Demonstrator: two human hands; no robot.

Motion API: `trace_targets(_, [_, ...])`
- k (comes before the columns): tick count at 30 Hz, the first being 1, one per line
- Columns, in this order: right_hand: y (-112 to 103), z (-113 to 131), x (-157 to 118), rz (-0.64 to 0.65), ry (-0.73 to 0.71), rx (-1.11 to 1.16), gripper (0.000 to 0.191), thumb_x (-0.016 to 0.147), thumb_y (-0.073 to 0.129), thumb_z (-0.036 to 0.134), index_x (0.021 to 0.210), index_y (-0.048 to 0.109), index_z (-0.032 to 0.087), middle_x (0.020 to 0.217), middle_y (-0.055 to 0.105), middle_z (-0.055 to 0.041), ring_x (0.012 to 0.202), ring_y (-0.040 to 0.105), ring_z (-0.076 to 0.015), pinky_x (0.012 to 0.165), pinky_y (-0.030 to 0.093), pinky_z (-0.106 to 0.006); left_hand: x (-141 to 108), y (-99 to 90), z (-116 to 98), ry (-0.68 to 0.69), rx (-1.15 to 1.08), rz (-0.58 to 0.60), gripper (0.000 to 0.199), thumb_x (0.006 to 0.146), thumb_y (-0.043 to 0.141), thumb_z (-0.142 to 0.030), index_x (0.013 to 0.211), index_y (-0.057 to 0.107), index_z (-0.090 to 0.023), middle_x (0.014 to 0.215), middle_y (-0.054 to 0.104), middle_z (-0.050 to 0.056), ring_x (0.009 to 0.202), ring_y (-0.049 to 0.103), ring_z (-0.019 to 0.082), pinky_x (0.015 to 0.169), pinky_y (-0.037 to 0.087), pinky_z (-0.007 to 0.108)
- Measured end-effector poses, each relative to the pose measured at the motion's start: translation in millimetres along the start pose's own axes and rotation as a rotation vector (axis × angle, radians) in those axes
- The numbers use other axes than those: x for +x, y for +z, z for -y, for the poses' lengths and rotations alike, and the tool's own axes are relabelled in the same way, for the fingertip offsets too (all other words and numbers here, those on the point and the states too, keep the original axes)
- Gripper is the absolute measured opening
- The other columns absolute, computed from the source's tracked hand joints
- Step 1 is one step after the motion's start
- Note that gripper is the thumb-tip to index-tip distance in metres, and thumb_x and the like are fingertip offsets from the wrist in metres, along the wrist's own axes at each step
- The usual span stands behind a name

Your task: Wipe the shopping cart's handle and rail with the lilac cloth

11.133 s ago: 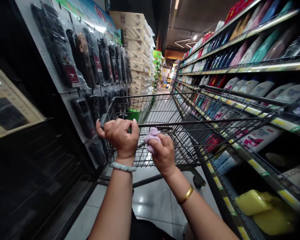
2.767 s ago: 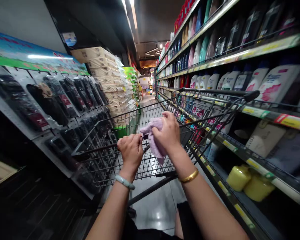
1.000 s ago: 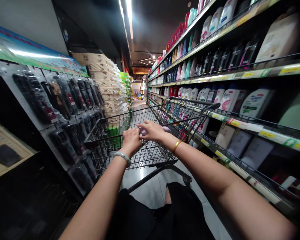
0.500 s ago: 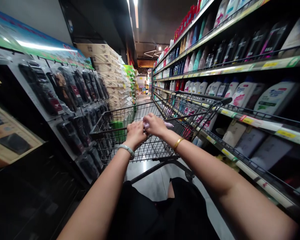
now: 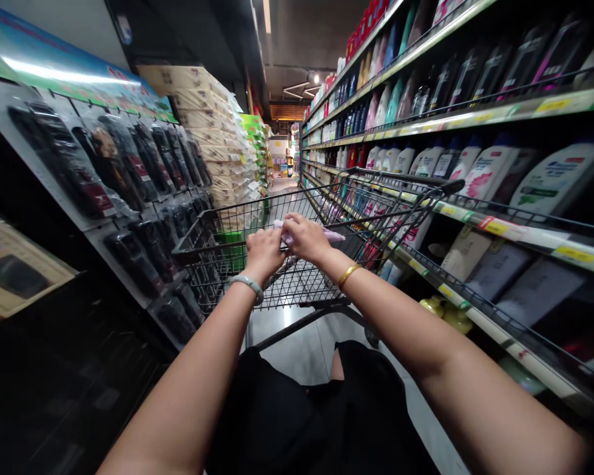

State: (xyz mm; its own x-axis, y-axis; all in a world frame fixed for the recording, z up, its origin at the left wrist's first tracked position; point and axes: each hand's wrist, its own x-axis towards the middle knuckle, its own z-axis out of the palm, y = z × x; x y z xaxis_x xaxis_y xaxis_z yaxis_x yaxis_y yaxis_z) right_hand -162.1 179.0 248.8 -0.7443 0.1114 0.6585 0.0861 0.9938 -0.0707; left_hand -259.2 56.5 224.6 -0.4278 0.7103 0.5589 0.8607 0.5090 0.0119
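Note:
A black wire shopping cart (image 5: 228,264) stands in front of me, angled across the aisle. My left hand (image 5: 264,253), with a pale bangle at the wrist, is closed over the cart's near bar. Right beside it, my right hand (image 5: 304,236), with a gold bangle, is closed round a soft-looking pale purple thing (image 5: 334,235). Parts of that thing show on both sides of the fist; its kind I cannot make out. The right hand rests at the same bar, but whether it grips the bar too is hidden.
Shelves of shampoo bottles (image 5: 559,178) run along the right, near the cart's side. On the left hang packaged dark items (image 5: 54,158), and beyond them rises a stack of beige packs (image 5: 202,125). Grey tiled floor (image 5: 297,353) shows beneath the cart.
The shelves and the left display have shifted slightly outward and closer in view. Both hands stay on the cart bar, a little higher in view, with the purple thing still held.

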Motion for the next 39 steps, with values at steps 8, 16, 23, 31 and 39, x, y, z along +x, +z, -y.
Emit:
trace_targets(8, [-37.1, -66.5, -14.8, -0.076, 0.174, 0.151, 0.011, 0.082, 0.067, 0.023, 0.092, 0.065, 0.019, 0.099, 0.067, -0.0036, 0.086, 0.059, -0.0173, 0.073, 0.042, -0.027, -0.8, 1.6, 7.9, 0.019, -0.012, -0.007, 0.044, 0.082, 0.071, -0.042, 0.12, 0.056, -0.025, 0.116, 0.064, 0.008, 0.11, 0.051, 0.029, 0.09, 0.033, 0.042])
trace_targets(16, [22.9, -29.7, -50.5, -0.122, -0.118, -0.046, 0.014, 0.093, 0.057, 0.022, 0.096, 0.07, 0.024, 0.11, 0.069, -0.0062, 0.107, 0.053, -0.0237, 0.095, 0.037, -0.038, -1.2, 1.0, 4.6, 0.011, 0.019, -0.023, 0.038, 0.083, 0.069, -0.044, 0.113, 0.057, -0.025, 0.113, 0.065, 0.008, 0.107, 0.052, 0.028, 0.088, 0.034, 0.042])
trace_targets(23, [41.3, -19.4, -57.9, -0.07, -0.195, -0.164, 0.021, 0.099, 0.051, 0.027, 0.105, 0.071, 0.028, 0.111, 0.068, -0.0076, 0.104, 0.051, -0.0238, 0.091, 0.038, -0.038, -2.5, 1.4, 6.4, 0.013, 0.016, -0.056, 0.031, 0.096, 0.05, -0.046, 0.116, 0.059, -0.024, 0.112, 0.066, 0.009, 0.106, 0.054, 0.026, 0.088, 0.034, 0.041])
trace_targets(31, [60.3, -23.4, -60.3, -0.196, -0.116, -0.155, 0.023, 0.097, 0.053, 0.025, 0.106, 0.073, 0.034, 0.125, 0.067, -0.0043, 0.118, 0.05, -0.0264, 0.101, 0.039, -0.045, -4.4, -0.3, 0.9, -0.002, -0.016, -0.141, 0.044, 0.103, 0.025, -0.047, 0.098, 0.063, -0.024, 0.098, 0.067, 0.006, 0.094, 0.055, 0.024, 0.082, 0.032, 0.039])
trace_targets(39, [67.7, -6.4, -65.7, -0.168, -0.114, -0.121, 0.024, 0.098, 0.051, 0.029, 0.105, 0.072, 0.036, 0.118, 0.068, -0.0053, 0.11, 0.054, -0.025, 0.094, 0.044, -0.041, -5.0, 9.2, -7.5, -0.091, 0.002, -0.232, 0.044, 0.103, 0.025, -0.042, 0.092, 0.063, -0.023, 0.093, 0.067, 0.008, 0.091, 0.054, 0.025, 0.084, 0.03, 0.042])
